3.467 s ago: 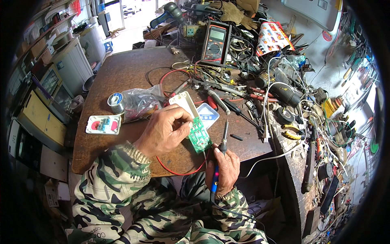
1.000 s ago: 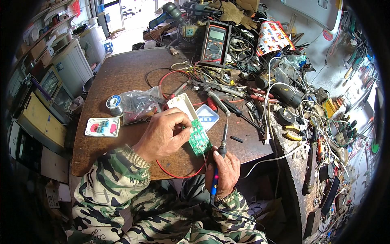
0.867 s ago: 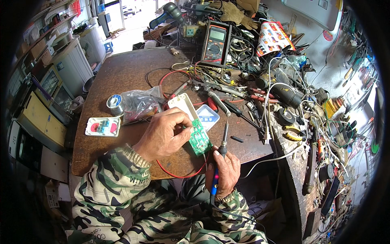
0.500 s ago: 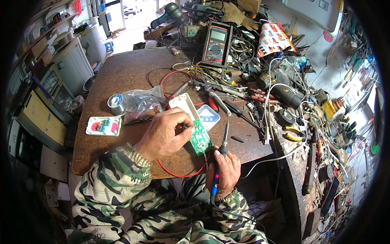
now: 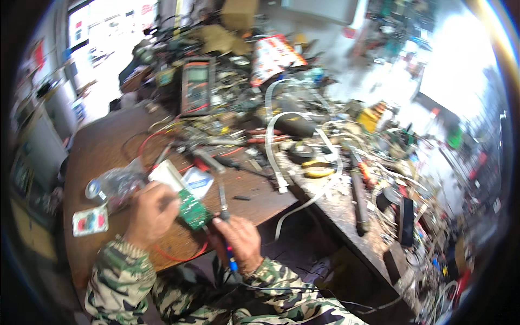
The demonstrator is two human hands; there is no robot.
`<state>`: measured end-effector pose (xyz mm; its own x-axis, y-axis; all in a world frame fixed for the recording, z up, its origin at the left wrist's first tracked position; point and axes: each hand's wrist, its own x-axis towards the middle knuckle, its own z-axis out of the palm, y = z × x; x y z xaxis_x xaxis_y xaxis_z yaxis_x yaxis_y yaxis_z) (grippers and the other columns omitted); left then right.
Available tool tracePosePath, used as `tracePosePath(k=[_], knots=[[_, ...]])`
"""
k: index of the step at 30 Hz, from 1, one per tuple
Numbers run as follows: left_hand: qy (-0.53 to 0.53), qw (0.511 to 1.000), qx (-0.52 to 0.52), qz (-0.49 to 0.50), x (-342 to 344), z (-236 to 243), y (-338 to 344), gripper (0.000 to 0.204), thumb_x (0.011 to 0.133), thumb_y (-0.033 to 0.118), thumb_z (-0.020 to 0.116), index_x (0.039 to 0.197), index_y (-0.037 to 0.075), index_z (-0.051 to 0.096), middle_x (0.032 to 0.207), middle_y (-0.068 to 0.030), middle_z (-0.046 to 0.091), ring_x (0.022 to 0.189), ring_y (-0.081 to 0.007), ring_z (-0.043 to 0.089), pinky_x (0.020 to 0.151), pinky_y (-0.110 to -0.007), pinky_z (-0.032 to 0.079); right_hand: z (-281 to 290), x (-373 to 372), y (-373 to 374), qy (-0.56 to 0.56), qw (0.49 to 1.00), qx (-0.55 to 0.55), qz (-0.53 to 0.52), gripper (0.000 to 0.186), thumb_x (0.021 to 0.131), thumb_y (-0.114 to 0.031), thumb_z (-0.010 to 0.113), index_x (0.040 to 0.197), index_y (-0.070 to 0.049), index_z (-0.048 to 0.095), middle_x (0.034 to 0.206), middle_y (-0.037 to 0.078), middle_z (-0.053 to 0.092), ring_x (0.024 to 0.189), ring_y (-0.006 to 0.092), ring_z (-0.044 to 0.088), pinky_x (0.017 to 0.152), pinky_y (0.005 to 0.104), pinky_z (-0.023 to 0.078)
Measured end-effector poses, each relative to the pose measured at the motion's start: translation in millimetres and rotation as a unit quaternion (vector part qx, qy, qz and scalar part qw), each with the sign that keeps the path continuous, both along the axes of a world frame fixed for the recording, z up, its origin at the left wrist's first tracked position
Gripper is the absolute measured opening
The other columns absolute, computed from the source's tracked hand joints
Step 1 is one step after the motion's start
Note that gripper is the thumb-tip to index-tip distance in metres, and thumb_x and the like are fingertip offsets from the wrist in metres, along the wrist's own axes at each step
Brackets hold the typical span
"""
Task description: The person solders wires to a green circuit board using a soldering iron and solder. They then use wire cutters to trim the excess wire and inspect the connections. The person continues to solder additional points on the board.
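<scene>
My left hand (image 5: 151, 211) is closed, its fingertips pinching the left edge of a green circuit board (image 5: 194, 210) above the table's front part. My right hand (image 5: 239, 241) wraps around a soldering iron (image 5: 231, 259) with a blue handle; its metal shaft points up and away, to the right of the board. The board's lower right corner lies close to my right fingers, and whether they touch it I cannot tell. Just behind the board are an open cream plastic case (image 5: 167, 174) and a small white-and-blue lid (image 5: 198, 182). Blur softens the fine details.
On the wooden table's left are a solder spool (image 5: 94, 189), a clear plastic bag (image 5: 122, 183) and a white case part (image 5: 90, 221). A multimeter (image 5: 196, 86) stands at the back. Tangled cables and tools cover the right side, with a white cord (image 5: 269, 143) hanging over the edge.
My view has swung to the right, so the table and both hands appear further left and blurred. The hands keep nearly the same hold on the board and the soldering iron.
</scene>
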<state>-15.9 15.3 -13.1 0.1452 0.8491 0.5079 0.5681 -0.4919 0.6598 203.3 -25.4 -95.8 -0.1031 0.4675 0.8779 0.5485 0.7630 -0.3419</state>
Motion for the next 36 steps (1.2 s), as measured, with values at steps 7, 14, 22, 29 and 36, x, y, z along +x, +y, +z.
tracePosePath(k=[7, 14, 22, 29, 36], knots=[[-0.002, 1.0, 0.005, -0.024, 6, -4, -5, 0.006, 0.083, 0.004, 0.067, 0.084, -0.001, 0.063, 0.084, -0.0073, 0.061, 0.071, -0.014, 0.057, 0.062, -0.028, 0.045, 39, 62, -54, 0.0, 0.998, -0.006, -0.064, 0.053, 0.077, 0.013, 0.065, 0.129, 0.002, 0.061, 0.111, 0.018, 0.072, 0.097, 0.0332, 0.072, 0.082, 0.0392, 0.058], [0.03, 0.996, 0.069, -0.041, -5, -21, 6, 0.006, 0.083, 0.001, 0.063, 0.084, -0.001, 0.058, 0.081, -0.0094, 0.057, 0.072, -0.0188, 0.056, 0.063, -0.032, 0.045, 140, 183, -154, 0.285, 0.951, -0.067, -0.101, 0.04, 0.094, 0.003, 0.062, 0.134, 0.001, 0.061, 0.106, 0.015, 0.072, 0.089, 0.0177, 0.07, 0.081, 0.03, 0.058], [0.067, 0.989, 0.122, -0.047, -3, -29, 15, 0.008, 0.081, 0.0, 0.061, 0.081, -0.001, 0.053, 0.079, -0.0134, 0.053, 0.072, -0.0267, 0.055, 0.065, -0.037, 0.043, 237, 432, -279, 0.189, 0.818, 0.011, -0.543, 0.027, 0.097, -0.025, 0.064, 0.111, -0.003, 0.068, 0.073, 0.001, 0.064, 0.06, 0.0107, 0.061, 0.056, 0.0296, 0.049], [0.083, 0.994, 0.07, -0.016, -17, -43, 22, 0.011, 0.081, -0.002, 0.06, 0.08, 0.0, 0.048, 0.077, -0.0109, 0.046, 0.068, -0.0226, 0.047, 0.062, -0.035, 0.037, 205, 593, -328, 0.195, 0.648, -0.102, -0.729, 0.039, 0.091, -0.038, 0.065, 0.081, -0.001, 0.07, 0.066, 0.01, 0.07, 0.053, 0.022, 0.066, 0.048, 0.0333, 0.052], [0.144, 0.989, 0.034, -0.014, 6, -1, 6, 0.016, 0.09, 0.006, 0.073, 0.101, -0.005, 0.07, 0.098, -0.0185, 0.072, 0.091, -0.0306, 0.067, 0.085, -0.039, 0.053, 192, 626, -337, 0.299, 0.652, -0.068, -0.693, 0.037, 0.098, -0.034, 0.063, 0.089, 0.001, 0.066, 0.07, 0.013, 0.071, 0.056, 0.0226, 0.069, 0.053, 0.0369, 0.056]])
